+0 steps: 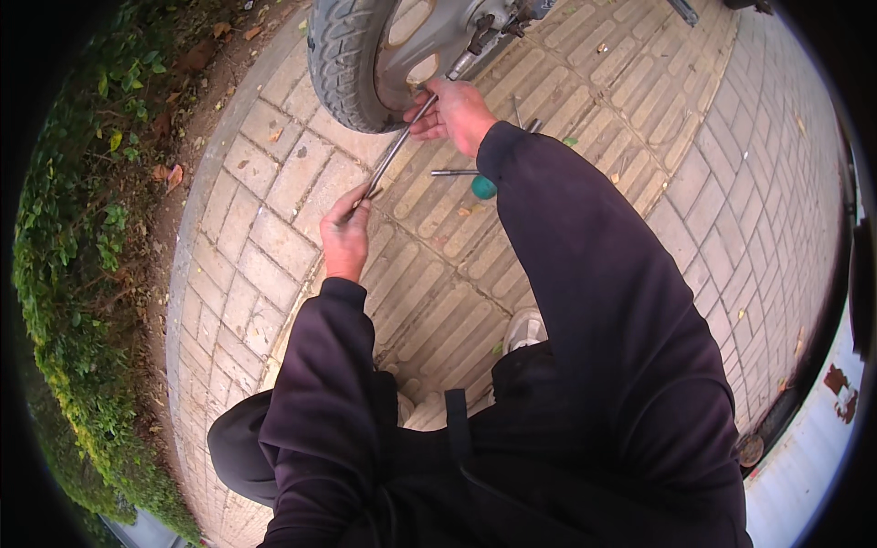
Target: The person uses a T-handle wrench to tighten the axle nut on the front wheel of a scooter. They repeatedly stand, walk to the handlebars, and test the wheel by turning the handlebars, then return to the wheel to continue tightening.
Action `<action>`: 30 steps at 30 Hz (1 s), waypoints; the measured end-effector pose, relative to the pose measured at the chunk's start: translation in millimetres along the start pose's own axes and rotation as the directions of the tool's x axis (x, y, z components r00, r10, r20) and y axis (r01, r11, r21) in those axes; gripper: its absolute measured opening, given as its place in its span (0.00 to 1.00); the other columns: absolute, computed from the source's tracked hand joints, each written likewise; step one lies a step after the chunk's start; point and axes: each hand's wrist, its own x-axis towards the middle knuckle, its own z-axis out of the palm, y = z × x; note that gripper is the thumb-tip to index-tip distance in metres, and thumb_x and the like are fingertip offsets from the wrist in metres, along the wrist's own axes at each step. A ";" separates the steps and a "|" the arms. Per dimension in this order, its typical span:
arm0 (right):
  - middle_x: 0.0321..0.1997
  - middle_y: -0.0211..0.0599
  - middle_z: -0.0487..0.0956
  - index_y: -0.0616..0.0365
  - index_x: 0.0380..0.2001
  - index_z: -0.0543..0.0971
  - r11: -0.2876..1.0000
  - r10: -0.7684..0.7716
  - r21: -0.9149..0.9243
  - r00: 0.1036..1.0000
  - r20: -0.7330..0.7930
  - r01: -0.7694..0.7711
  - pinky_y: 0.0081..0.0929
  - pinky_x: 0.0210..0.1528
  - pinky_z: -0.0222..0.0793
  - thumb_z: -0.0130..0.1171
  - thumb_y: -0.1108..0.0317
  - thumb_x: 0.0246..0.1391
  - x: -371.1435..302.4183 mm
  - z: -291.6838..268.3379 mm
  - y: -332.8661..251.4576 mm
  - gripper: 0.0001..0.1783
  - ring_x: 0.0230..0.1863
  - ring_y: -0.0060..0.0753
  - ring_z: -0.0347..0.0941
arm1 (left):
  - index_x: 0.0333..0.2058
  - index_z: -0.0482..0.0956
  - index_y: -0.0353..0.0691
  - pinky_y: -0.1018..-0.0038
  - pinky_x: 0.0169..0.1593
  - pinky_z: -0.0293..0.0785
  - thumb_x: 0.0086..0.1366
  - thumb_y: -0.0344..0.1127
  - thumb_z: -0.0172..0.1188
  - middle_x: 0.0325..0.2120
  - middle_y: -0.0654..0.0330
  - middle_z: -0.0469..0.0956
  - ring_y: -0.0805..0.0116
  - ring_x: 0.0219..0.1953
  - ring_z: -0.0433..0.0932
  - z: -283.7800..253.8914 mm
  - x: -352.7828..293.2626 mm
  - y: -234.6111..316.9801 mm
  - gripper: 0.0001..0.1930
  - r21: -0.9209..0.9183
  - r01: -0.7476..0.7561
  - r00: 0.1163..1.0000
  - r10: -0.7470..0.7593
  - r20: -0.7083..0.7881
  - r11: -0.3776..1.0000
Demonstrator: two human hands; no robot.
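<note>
A small vehicle wheel with a black treaded tyre and grey rim stands at the top of view. A long thin metal rod runs from the rim down to the left. My left hand grips the rod's lower end. My right hand holds its upper end against the rim, near the axle hardware. Both arms wear dark sleeves.
A screwdriver with a green handle and a metal shaft lies on the brick paving under my right forearm. A curb and a green hedge run along the left. My white shoe shows below.
</note>
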 end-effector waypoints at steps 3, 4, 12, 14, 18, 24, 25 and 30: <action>0.32 0.54 0.83 0.64 0.36 0.72 1.000 -0.018 -0.013 1.000 0.013 0.018 0.41 0.30 0.83 0.44 0.57 0.70 1.8 -0.6 0.0 0.19 0.25 0.44 0.81 | 0.56 0.77 0.31 0.68 0.45 0.83 0.75 0.34 0.55 0.51 0.49 0.83 0.57 0.52 0.83 3.0 -7.6 -5.6 0.16 0.000 0.049 0.996 -0.049 -0.081 0.999; 0.32 0.54 0.83 0.64 0.36 0.72 1.000 -0.017 -0.022 1.000 0.008 0.018 0.41 0.31 0.83 0.44 0.57 0.70 1.8 -1.2 0.4 0.19 0.25 0.44 0.81 | 0.57 0.77 0.31 0.67 0.46 0.83 0.75 0.34 0.55 0.52 0.49 0.82 0.56 0.53 0.82 0.9 -9.3 -4.8 0.17 -0.005 0.066 0.992 -0.067 -0.111 0.998; 0.33 0.54 0.83 0.64 0.37 0.73 1.000 -0.003 -0.009 1.000 0.005 0.003 0.41 0.32 0.83 0.43 0.57 0.70 1.4 -1.4 -0.3 0.19 0.25 0.42 0.80 | 0.50 0.78 0.27 0.71 0.37 0.81 0.75 0.55 0.56 0.35 0.47 0.85 0.60 0.29 0.84 -3.4 2.3 18.8 0.29 -0.305 0.551 0.822 -0.443 0.357 0.777; 0.35 0.54 0.83 0.63 0.37 0.72 0.999 0.004 0.038 0.999 0.052 -0.006 0.43 0.36 0.83 0.42 0.57 0.72 2.5 -0.7 0.1 0.19 0.27 0.40 0.79 | 0.47 0.80 0.28 0.73 0.37 0.80 0.76 0.50 0.56 0.36 0.48 0.85 0.61 0.31 0.84 6.9 0.4 16.2 0.24 -0.191 0.140 0.978 -0.106 0.181 0.972; 0.33 0.54 0.83 0.66 0.37 0.73 1.000 -0.006 -0.003 1.000 0.022 0.006 0.41 0.31 0.84 0.43 0.58 0.70 5.8 -1.0 -0.1 0.19 0.25 0.41 0.80 | 0.55 0.79 0.30 0.70 0.54 0.79 0.73 0.33 0.62 0.46 0.50 0.85 0.62 0.48 0.85 16.6 -7.4 11.2 0.16 0.657 -0.575 0.754 0.628 0.193 0.488; 0.28 0.52 0.82 0.65 0.32 0.74 0.999 -0.003 -0.039 0.998 -0.056 0.001 0.39 0.26 0.82 0.47 0.59 0.68 -4.3 4.3 13.6 0.18 0.20 0.39 0.79 | 0.56 0.76 0.29 0.67 0.52 0.83 0.73 0.35 0.62 0.46 0.49 0.83 0.61 0.47 0.84 2.6 -10.1 0.0 0.18 0.024 0.004 0.995 -0.006 0.095 1.000; 0.29 0.51 0.82 0.64 0.33 0.74 0.999 0.016 -0.047 1.000 -0.009 -0.016 0.39 0.27 0.82 0.46 0.60 0.68 -8.3 8.0 19.9 0.18 0.21 0.38 0.79 | 0.55 0.76 0.29 0.67 0.50 0.85 0.74 0.36 0.61 0.44 0.49 0.83 0.61 0.46 0.84 -3.8 -11.5 -0.7 0.18 -0.027 0.162 0.984 -0.159 0.075 0.986; 0.30 0.49 0.83 0.64 0.32 0.75 0.994 0.021 -0.109 1.000 0.017 -0.019 0.37 0.29 0.82 0.45 0.60 0.70 -12.8 22.4 40.1 0.19 0.23 0.37 0.80 | 0.45 0.78 0.33 0.71 0.36 0.85 0.78 0.44 0.55 0.32 0.54 0.84 0.62 0.35 0.86 -23.8 -16.2 -3.9 0.17 -0.085 0.243 0.963 -0.230 0.137 0.966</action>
